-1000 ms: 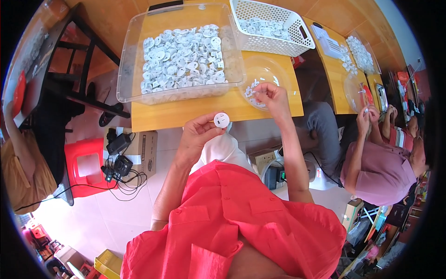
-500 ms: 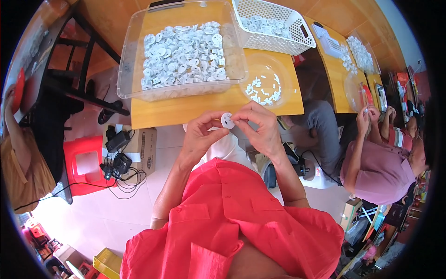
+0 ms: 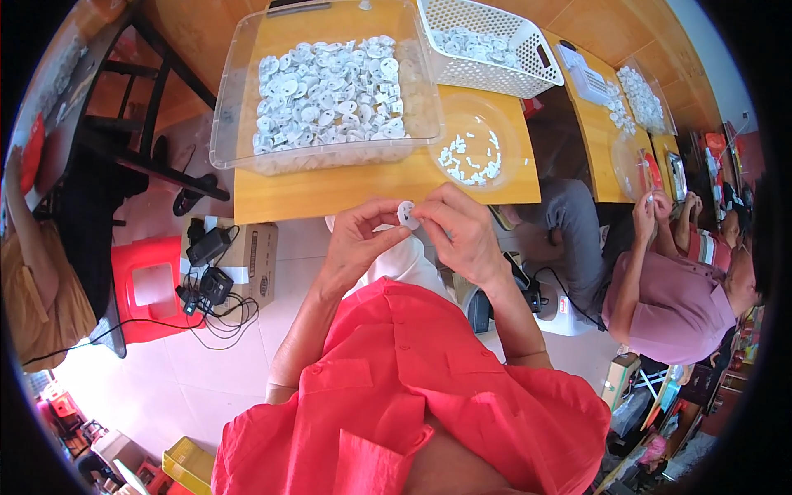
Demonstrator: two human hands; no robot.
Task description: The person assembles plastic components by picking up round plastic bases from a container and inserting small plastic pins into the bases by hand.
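My left hand [image 3: 356,238] and my right hand [image 3: 456,229] meet just below the front edge of the wooden table [image 3: 330,191]. Between their fingertips they hold a small round white plastic part [image 3: 407,214]. Above them on the table stands a clear plastic bin [image 3: 239,107] heaped with several white round parts [image 3: 328,91]. To its right is a clear round dish [image 3: 510,169] with several small white pieces [image 3: 470,157] in it.
A white perforated basket [image 3: 495,49] of white parts stands at the back right. A person in a pink top [image 3: 676,289] sits at the neighbouring table on the right. A red stool [image 3: 144,285], a cardboard box [image 3: 252,260] and black chargers with cables lie on the floor left.
My right hand has come back from the clear dish to my left hand, and both now pinch the white round part, which has dropped slightly toward my lap.
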